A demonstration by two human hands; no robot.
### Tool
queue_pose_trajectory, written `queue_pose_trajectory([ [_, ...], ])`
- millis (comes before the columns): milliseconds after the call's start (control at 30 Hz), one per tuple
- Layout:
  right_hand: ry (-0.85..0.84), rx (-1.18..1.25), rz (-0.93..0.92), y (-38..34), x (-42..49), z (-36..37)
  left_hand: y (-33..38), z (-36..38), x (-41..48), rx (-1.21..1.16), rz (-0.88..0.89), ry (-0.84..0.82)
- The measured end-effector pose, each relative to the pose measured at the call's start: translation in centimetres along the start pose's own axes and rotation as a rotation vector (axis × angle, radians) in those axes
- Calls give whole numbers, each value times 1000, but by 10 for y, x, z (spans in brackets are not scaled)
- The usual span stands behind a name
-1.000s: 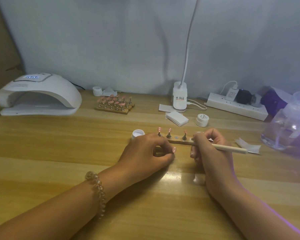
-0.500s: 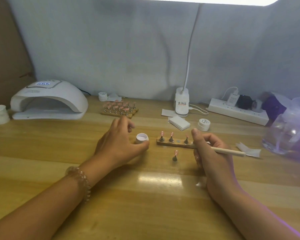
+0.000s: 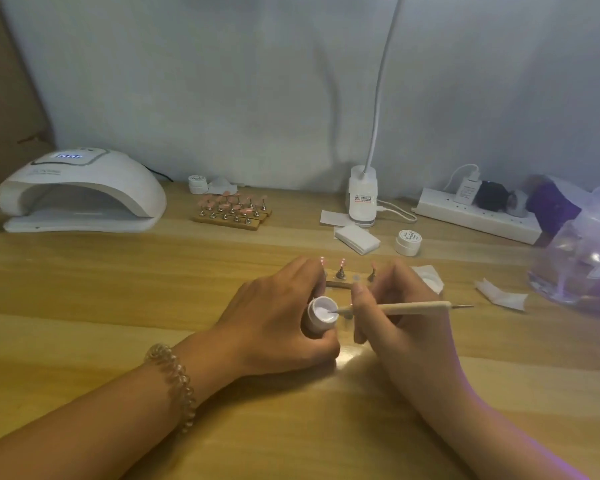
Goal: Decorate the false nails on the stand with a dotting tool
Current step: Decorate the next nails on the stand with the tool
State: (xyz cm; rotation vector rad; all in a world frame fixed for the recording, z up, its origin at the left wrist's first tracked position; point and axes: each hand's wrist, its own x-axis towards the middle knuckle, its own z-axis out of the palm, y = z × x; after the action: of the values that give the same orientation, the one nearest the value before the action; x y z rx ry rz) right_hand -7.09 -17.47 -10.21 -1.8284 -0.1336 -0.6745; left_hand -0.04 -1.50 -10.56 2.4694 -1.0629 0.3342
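Note:
My left hand (image 3: 278, 323) grips a small open white jar (image 3: 321, 313) of white gel, tilted toward the right. My right hand (image 3: 399, 317) pinches a wooden dotting tool (image 3: 406, 308), whose metal tip rests inside the jar. Behind both hands lies the wooden nail stand (image 3: 342, 284) with pink false nails (image 3: 342, 263) on metal holders; my hands hide part of it. The single nail holder seen earlier on the table is out of sight.
A white nail lamp (image 3: 80, 192) sits at the back left and a second stand of pink nails (image 3: 232, 211) beside it. Wipes (image 3: 357, 239), a closed gel jar (image 3: 408, 242), a lamp base (image 3: 362, 202), a power strip (image 3: 475, 216) and a clear container (image 3: 579, 258) stand to the right.
My left hand set a nail holder on the table, took up the white jar and brought it near. My right hand moved the tool's tip into the jar.

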Motion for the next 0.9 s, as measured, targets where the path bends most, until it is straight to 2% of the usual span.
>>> queue_pose_trajectory([
  [67,-6,-72,7,0,0,0,-1,0,1,-5,15,-2],
  [400,-42,-119,69,-1,0,0,0,-1,-1,29,49,15],
  [633,-31,-117,51,0,1,1,0,-1,-1,37,54,20],
  [800,79,-90,-35,1,1,0,0,0,-1,36,39,16],
  [900,61,-75,-40,3,0,-1,0,0,-1,21,40,21],
])
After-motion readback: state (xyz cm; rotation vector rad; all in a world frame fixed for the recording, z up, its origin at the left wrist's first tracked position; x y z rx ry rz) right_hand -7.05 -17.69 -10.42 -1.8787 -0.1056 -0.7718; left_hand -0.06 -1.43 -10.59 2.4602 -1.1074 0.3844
